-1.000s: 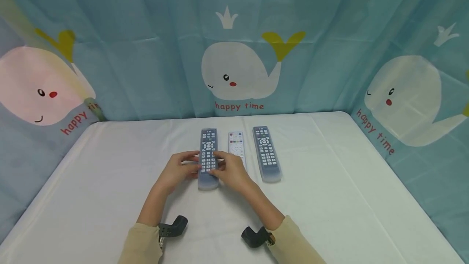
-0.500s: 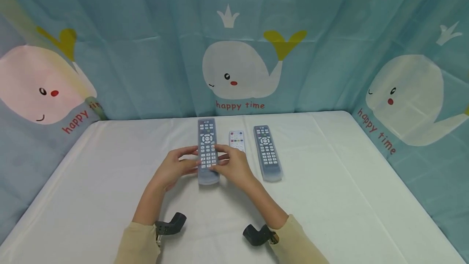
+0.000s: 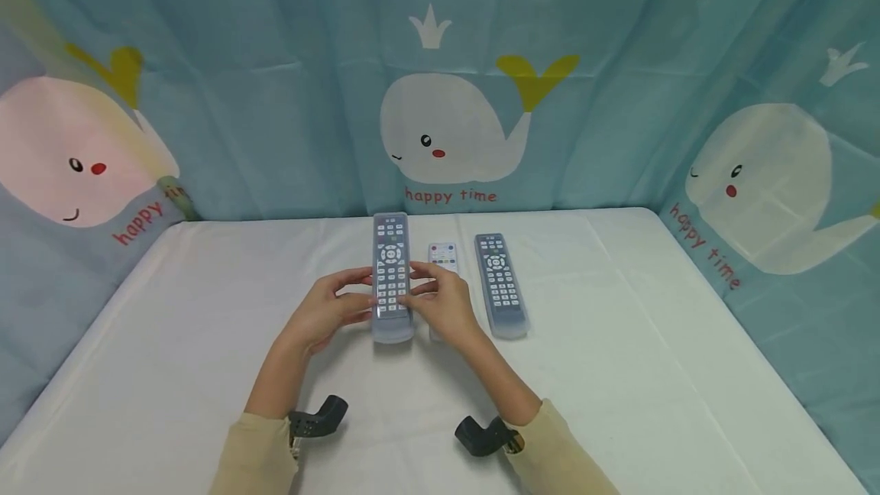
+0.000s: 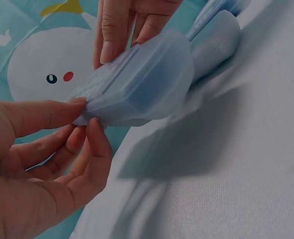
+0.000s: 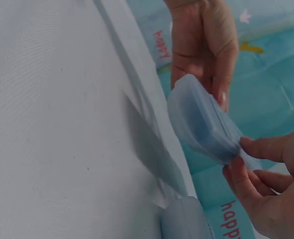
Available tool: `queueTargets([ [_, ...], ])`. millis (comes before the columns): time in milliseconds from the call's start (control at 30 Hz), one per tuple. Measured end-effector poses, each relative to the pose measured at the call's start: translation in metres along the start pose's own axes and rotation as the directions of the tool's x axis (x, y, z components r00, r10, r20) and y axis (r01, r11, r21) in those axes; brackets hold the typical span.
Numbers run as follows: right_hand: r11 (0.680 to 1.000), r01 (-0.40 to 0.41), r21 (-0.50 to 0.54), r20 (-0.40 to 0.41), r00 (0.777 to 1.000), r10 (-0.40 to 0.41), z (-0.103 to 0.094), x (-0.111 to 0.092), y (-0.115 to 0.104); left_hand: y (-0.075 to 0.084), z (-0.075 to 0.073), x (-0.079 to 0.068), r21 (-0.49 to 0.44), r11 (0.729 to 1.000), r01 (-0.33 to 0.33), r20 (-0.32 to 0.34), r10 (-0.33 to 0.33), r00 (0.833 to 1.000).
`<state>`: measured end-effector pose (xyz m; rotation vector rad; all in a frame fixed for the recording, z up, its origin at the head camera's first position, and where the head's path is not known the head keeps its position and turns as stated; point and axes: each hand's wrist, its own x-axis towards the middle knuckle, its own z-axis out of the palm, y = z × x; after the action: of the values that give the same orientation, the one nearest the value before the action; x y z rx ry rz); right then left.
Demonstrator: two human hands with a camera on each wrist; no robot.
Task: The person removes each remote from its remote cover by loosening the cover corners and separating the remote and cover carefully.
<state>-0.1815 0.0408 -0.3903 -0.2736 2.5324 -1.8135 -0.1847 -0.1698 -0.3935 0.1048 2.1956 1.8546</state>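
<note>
Teal curtain point(image 3: 309, 136) printed with pale whales, yellow tails and the red words "happy time" hangs behind and beside a white-covered bench point(image 3: 619, 403). You are seen from above, both arms in beige sleeves reaching in from the near side, with a black device on each wrist.

Between your hands, just left of the middle of the bench, is a grey-blue remote point(image 3: 391, 277) with white buttons in a translucent cover. It is raised off the cloth, and both wrist views show its shadow lying apart below it. Your left hand point(image 3: 328, 308) pinches its left edge, thumb above and fingers beneath; your right hand point(image 3: 443, 304) grips the right edge in the same way.

Just to the right lies a slim white remote point(image 3: 443, 253) with small coloured buttons, its middle hidden by your right hand. Farther right, a second covered remote point(image 3: 501, 285) lies button side up, slanted so that its near end points slightly right.
</note>
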Motion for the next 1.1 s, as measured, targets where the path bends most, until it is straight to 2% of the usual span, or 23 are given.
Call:
queueTargets([
  [300,0.994,-0.056,0.095,-0.011,0.998,0.057,-0.004,0.004,0.003,0.002,-0.001,0.000,-0.017,1.000,-0.022,0.031,0.023,0.999],
  [467,0.993,-0.072,0.092,-0.027,0.997,0.074,-0.004,0.003,0.001,0.003,0.001,0.000,-0.026,0.999,-0.025,0.035,0.026,0.999],
  [833,0.998,-0.029,0.056,-0.049,0.998,0.032,-0.002,0.000,-0.002,0.009,0.006,-0.001,-0.029,0.999,-0.014,-0.049,0.012,0.999],
  [1100,0.989,-0.031,0.146,-0.024,0.999,0.034,0.000,-0.001,-0.004,0.013,0.007,-0.004,-0.042,0.999,-0.011,-0.072,0.007,0.997],
])
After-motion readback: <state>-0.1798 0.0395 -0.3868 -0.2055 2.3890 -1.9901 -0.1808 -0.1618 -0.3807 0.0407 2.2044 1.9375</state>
